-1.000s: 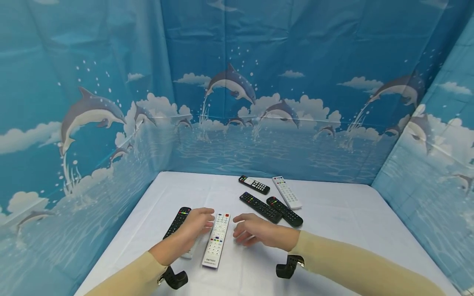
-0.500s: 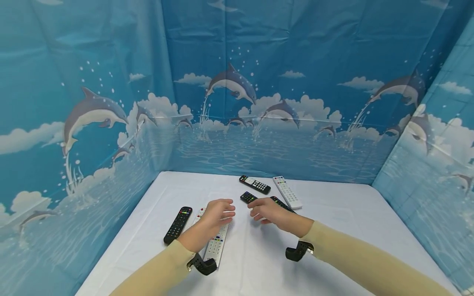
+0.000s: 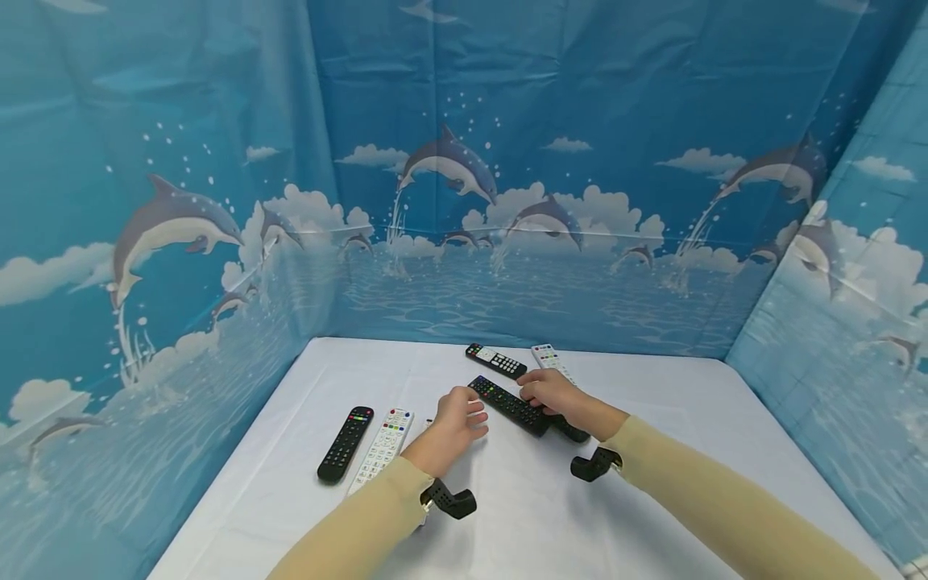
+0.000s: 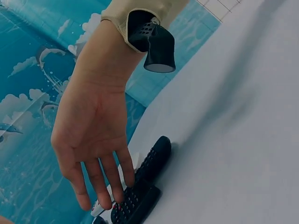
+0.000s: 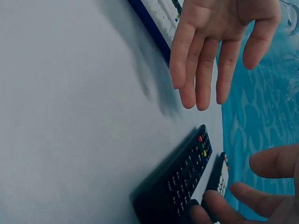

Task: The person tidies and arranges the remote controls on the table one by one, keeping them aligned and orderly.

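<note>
Black remote control (image 3: pixel 509 404) on white cloth (image 3: pixel 689 403), left hand (image 3: pixel 457 427) near it (grip loose, fingers extended), right hand (image 3: pixel 557 393) just beside, thumb and fingers parted, equally loose.

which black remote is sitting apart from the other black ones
The black remote at the far left, beside a white remote; the other three black remotes lie farther back, near the right hand.

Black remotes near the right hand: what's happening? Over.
Left hand: holding nothing. Right hand: over the rightmost black remote, touch unclear. Neighbouring black remote: beside it, mostly uncovered. In the way: right hand, hiding much of the rightmost.
</note>
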`<state>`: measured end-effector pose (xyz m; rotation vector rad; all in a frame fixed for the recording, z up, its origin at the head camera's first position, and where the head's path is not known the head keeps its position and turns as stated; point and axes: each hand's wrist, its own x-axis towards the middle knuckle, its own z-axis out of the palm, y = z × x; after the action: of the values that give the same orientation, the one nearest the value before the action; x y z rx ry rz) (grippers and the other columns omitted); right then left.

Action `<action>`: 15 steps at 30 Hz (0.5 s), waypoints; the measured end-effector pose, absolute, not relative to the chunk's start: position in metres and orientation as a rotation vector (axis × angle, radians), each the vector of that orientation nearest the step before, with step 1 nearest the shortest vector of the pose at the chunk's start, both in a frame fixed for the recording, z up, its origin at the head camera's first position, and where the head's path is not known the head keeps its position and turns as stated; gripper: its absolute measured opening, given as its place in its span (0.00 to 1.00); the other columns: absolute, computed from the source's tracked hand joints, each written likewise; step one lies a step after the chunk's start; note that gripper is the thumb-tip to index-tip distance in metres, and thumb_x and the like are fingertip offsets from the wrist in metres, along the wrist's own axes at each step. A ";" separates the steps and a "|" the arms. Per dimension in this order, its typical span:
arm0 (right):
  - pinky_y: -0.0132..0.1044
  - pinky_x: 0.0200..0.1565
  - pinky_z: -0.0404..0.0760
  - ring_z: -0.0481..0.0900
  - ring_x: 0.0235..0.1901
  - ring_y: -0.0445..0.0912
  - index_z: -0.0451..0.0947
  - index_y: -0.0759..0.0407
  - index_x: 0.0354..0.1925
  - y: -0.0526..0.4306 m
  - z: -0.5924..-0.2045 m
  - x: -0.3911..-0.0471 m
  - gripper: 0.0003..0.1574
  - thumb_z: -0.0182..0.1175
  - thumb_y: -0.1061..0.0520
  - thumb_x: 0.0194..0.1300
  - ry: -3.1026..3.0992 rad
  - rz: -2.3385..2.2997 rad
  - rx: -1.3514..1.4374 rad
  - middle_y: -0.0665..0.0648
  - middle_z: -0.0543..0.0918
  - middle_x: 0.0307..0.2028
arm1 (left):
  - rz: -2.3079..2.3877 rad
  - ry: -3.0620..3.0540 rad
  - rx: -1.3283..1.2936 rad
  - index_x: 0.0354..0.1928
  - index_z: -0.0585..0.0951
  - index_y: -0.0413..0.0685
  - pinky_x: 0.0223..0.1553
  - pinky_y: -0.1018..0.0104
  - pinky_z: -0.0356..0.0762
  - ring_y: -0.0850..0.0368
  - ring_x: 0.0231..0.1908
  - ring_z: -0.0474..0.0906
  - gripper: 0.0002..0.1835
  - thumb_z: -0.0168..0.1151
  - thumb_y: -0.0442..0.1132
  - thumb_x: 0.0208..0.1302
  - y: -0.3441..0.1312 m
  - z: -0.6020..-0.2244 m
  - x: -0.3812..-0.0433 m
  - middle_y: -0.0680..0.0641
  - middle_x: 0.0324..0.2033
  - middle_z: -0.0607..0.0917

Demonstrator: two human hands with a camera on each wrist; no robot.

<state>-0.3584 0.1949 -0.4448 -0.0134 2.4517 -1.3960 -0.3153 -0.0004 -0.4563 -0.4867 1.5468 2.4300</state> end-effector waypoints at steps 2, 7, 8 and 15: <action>0.58 0.58 0.75 0.75 0.59 0.61 0.71 0.65 0.67 0.197 -0.446 -0.361 0.30 0.54 0.56 0.71 2.459 -1.374 -0.010 0.64 0.80 0.56 | 2.453 1.487 -0.519 0.73 0.58 0.32 0.63 0.35 0.66 0.28 0.64 0.65 0.34 0.49 0.34 0.65 0.005 -0.458 -0.318 0.24 0.64 0.66; 0.58 0.58 0.75 0.74 0.60 0.61 0.68 0.65 0.70 0.199 -0.449 -0.366 0.31 0.53 0.55 0.72 2.449 -1.336 -0.017 0.64 0.79 0.59 | 2.477 1.376 -0.545 0.73 0.56 0.30 0.66 0.31 0.59 0.24 0.67 0.58 0.34 0.45 0.37 0.67 0.016 -0.463 -0.325 0.22 0.66 0.61; 0.58 0.58 0.75 0.74 0.60 0.60 0.68 0.65 0.70 0.199 -0.449 -0.366 0.31 0.53 0.55 0.72 2.446 -1.331 -0.021 0.64 0.79 0.59 | 2.479 1.355 -0.552 0.73 0.55 0.29 0.66 0.30 0.57 0.23 0.67 0.57 0.35 0.44 0.38 0.67 0.018 -0.464 -0.326 0.21 0.67 0.60; 0.57 0.56 0.76 0.75 0.57 0.58 0.68 0.63 0.71 0.192 -0.455 -0.369 0.32 0.53 0.52 0.74 2.426 -1.309 -0.013 0.64 0.77 0.60 | 2.496 1.229 -0.529 0.74 0.45 0.22 0.67 0.28 0.51 0.22 0.70 0.50 0.38 0.36 0.44 0.72 0.025 -0.470 -0.329 0.18 0.69 0.52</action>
<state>-0.3691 0.1919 -0.4548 -0.0126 2.4259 -1.3092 -0.3290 0.0248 -0.4701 -0.5288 1.2290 2.4964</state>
